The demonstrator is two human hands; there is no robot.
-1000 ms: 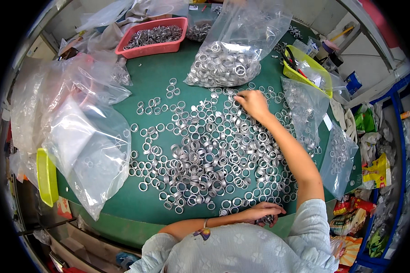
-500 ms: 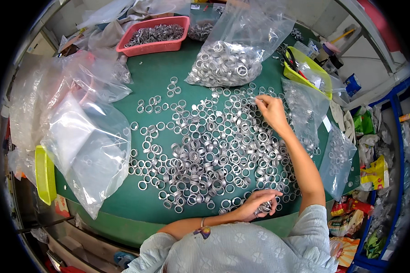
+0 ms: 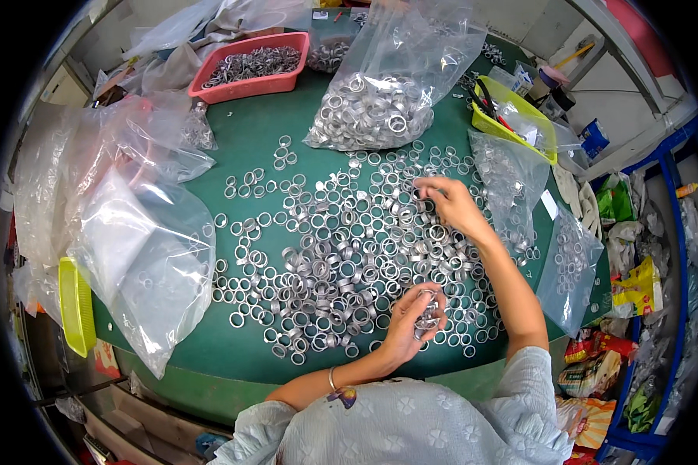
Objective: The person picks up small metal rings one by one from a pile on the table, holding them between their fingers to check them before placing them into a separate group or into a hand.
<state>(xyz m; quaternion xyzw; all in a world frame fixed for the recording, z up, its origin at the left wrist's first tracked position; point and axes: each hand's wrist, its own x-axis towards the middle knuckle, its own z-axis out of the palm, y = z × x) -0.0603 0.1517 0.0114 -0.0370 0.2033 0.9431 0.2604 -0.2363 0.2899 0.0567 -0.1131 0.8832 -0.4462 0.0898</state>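
The left hand (image 3: 415,322) is cupping a small bunch of metal rings (image 3: 429,308) near the worktop's (image 3: 256,143) front edge, grip closed on them. The right hand (image 3: 451,205), fingers pinching together, is picking among the loose rings (image 3: 341,248): light, rigid, slippery, best pinched across the rim.
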